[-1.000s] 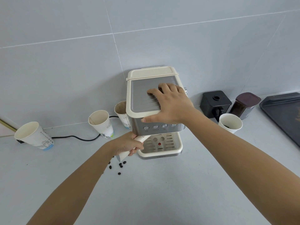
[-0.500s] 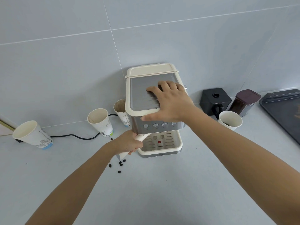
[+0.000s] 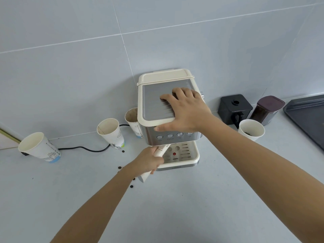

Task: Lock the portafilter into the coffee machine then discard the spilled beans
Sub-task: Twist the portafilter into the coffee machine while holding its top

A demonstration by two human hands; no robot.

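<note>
A cream and steel coffee machine (image 3: pixel 152 95) stands against the tiled wall. My right hand (image 3: pixel 185 109) lies flat on its top plate, fingers spread, pressing down. My left hand (image 3: pixel 149 160) is wrapped around the cream handle of the portafilter (image 3: pixel 160 151), which runs up under the machine's front; its head is hidden beneath the body. Several dark coffee beans (image 3: pixel 131 186) lie scattered on the counter to the left of the drip tray (image 3: pixel 189 160), some hidden by my left arm.
Three paper cups (image 3: pixel 109 130) stand left of the machine, with a black power cord (image 3: pixel 84 148) behind them. At the right are a fourth paper cup (image 3: pixel 251 129), a black box container (image 3: pixel 234 106), a dark jar of beans (image 3: pixel 267 109) and a dark tray (image 3: pixel 308 116).
My left hand has swung the portafilter handle to the right, toward the front of the machine. My right hand stays on the machine's top.
</note>
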